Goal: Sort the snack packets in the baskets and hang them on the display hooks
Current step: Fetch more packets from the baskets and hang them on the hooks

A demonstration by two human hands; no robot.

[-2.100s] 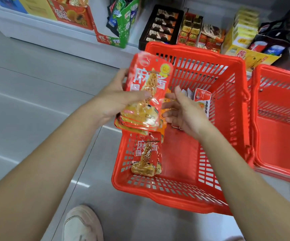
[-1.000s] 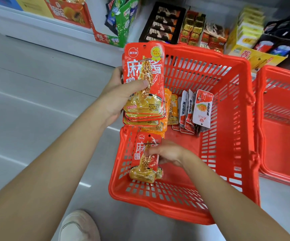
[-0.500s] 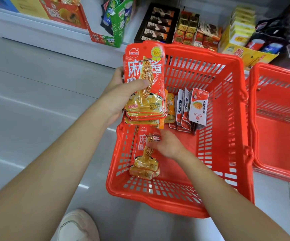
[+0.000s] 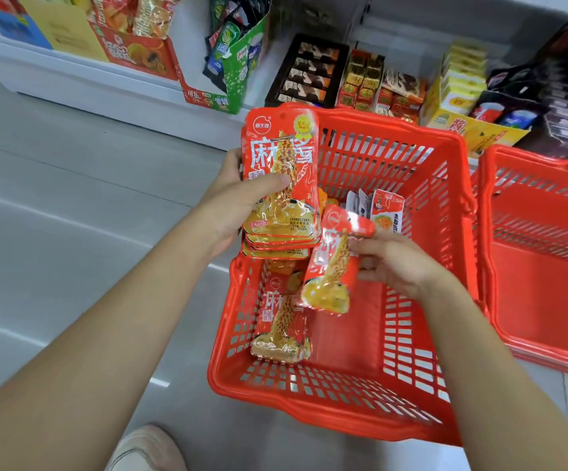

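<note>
**While Holding a Stack, Lifting One More Packet**

While hovering over the far-left corner of the red slotted plastic basket (image 4: 327, 402), gripping a stack of glossy red-and-yellow snack packets (image 4: 282, 147) upright in the left hand (image 4: 228, 202), thumb across the front, fingers curled behind. Printed on the top packet: large white characters 麻酱, a small round logo at upper left, a yellow seal at upper right; finer print too blurred to read. Pinching a single matching packet (image 4: 330, 266) by its upper edge in the right hand (image 4: 394, 263), just right of the stack, tilted and clear of the basket floor. Lying flat on that floor near the left wall, one more packet of the same kind (image 4: 281, 324). Leaning against the far wall, a few white-and-red sachets (image 4: 386, 212), lettering unclear. Compared with half a second earlier: right hand up from the basket floor with its packet; stack unmoved. Just beside, on the right, a second red basket (image 4: 541, 300).
</note>
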